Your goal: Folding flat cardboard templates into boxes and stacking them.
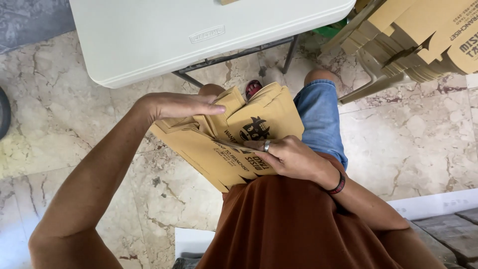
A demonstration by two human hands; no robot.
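Observation:
A brown cardboard box (249,134) with black print rests on my lap, partly folded with its flaps standing up. My left hand (181,105) lies flat, fingers together, pressing on the upper left flap of the box. My right hand (289,157), with a ring on one finger and a dark wristband, grips the near right side of the box against my body. The underside of the box is hidden.
A white folding table (149,40) stands ahead over the marble floor (408,144). A stack of flat brown cardboard boxes (423,40) sits on a chair at the upper right. My knee in blue denim shorts (321,117) is beside the box.

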